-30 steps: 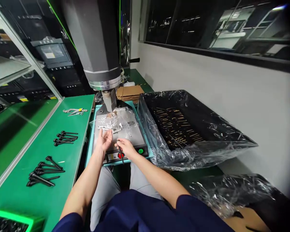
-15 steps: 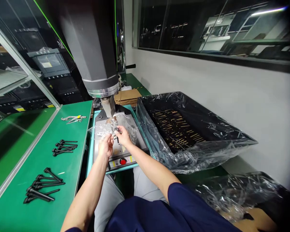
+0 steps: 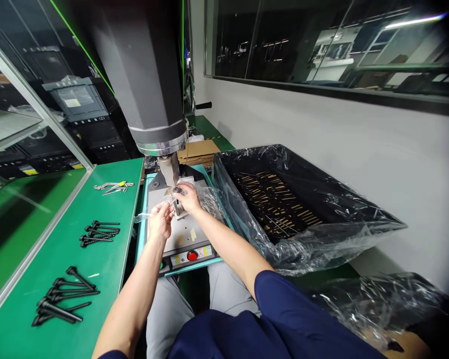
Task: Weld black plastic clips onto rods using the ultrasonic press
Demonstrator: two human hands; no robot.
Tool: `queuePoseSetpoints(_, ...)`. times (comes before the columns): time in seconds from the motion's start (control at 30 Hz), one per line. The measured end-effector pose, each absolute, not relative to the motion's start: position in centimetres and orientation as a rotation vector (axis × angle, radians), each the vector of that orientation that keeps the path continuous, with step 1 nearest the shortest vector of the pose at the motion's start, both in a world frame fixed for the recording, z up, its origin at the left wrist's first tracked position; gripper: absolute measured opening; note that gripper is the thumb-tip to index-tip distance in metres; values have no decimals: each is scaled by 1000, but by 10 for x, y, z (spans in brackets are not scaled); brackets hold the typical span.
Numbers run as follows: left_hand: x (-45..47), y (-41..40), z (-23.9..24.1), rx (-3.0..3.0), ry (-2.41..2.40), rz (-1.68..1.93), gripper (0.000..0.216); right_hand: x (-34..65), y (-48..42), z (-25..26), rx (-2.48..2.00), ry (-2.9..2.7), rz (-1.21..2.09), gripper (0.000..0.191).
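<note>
Under the welding-press head, my right hand (image 3: 189, 199) has its fingers closed on the dark round head of a black long-shafted part (image 3: 178, 190), at the metal fixture (image 3: 180, 213). The shaft is mostly hidden. Just to the left, my left hand (image 3: 160, 219) pinches a crumpled clear plastic bag (image 3: 144, 216). More of the clear film lies behind and right of my right hand. The press's metal tool (image 3: 169, 170) hangs directly above both hands, close to the fingers. Similar black long-shafted parts (image 3: 60, 299) lie in two groups on the green bench to the left.
A large film-lined black tray (image 3: 344, 192) with thin brass-coloured pieces stands on the right. The press base has a red button (image 3: 192, 256) at its front. Pliers and hex keys (image 3: 114, 187) rest on the green bench (image 3: 108, 269). Flat cardboard (image 3: 198, 148) is stacked behind.
My right hand has moved up and slightly forward with the black part, toward the fixture beneath the press tool. My left hand stays close by with the plastic, shifted slightly left.
</note>
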State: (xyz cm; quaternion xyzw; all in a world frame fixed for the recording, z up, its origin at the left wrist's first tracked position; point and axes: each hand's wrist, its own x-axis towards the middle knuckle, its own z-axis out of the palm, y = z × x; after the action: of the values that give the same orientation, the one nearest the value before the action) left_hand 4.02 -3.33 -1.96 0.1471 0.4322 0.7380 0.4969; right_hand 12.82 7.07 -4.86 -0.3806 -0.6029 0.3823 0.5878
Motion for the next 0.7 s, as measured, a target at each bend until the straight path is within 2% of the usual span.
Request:
queuePoseSetpoints(0.13, 36, -25, -18, 361, 1065, 1782, 26, 121, 84, -49, -918, -1264, 1294, 29)
queuePoseSetpoints(0.27, 29, -15, -17, 353, 1107, 1769, 24, 129, 95, -44, -855, -1345, 1460, 28)
queuePoseSetpoints(0.43, 21, -10, -19, 354, 1129, 1758, 23, 143, 99, -39, -793, -1478, 1435, 11)
queuePoseSetpoints(0.7, 20, -5, -25, 375, 1121, 1759, 20, 135, 94, -41, -932, -1449, 1312, 15)
